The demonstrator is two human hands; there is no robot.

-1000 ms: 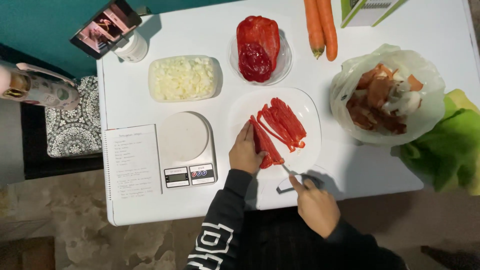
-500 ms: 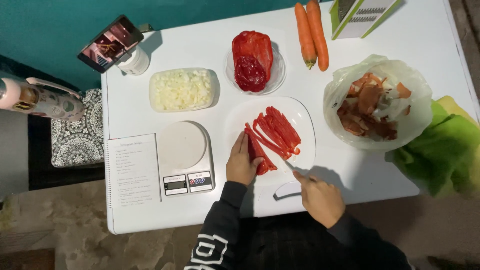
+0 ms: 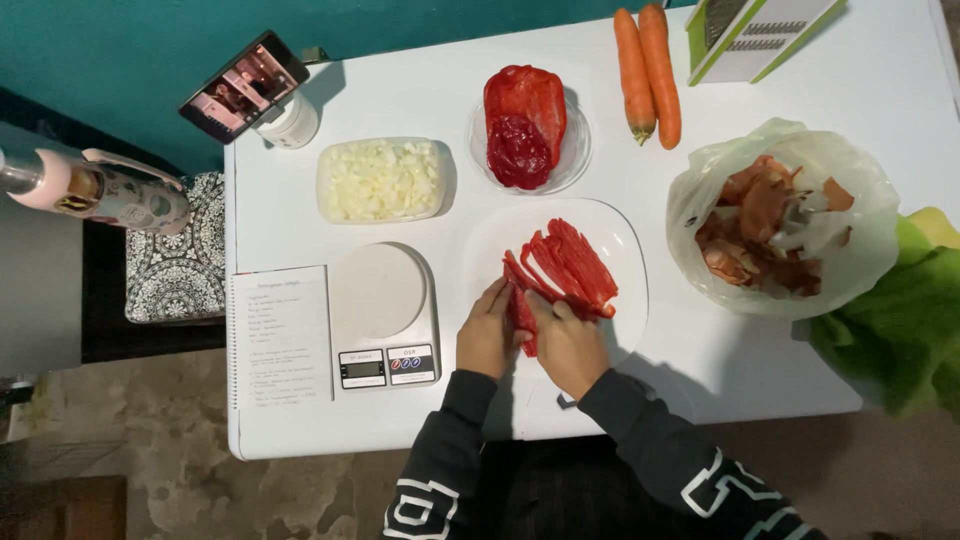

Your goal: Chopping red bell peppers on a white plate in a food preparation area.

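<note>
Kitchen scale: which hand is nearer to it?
Left. The left hand lies just right of the scale, at the plate's edge; the right hand is farther right, over the plate.

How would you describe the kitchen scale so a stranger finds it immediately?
On the white table, look left of the white plate with red pepper strips. The kitchen scale is there, beside a notebook; only it has a round white platform and small display.
</note>
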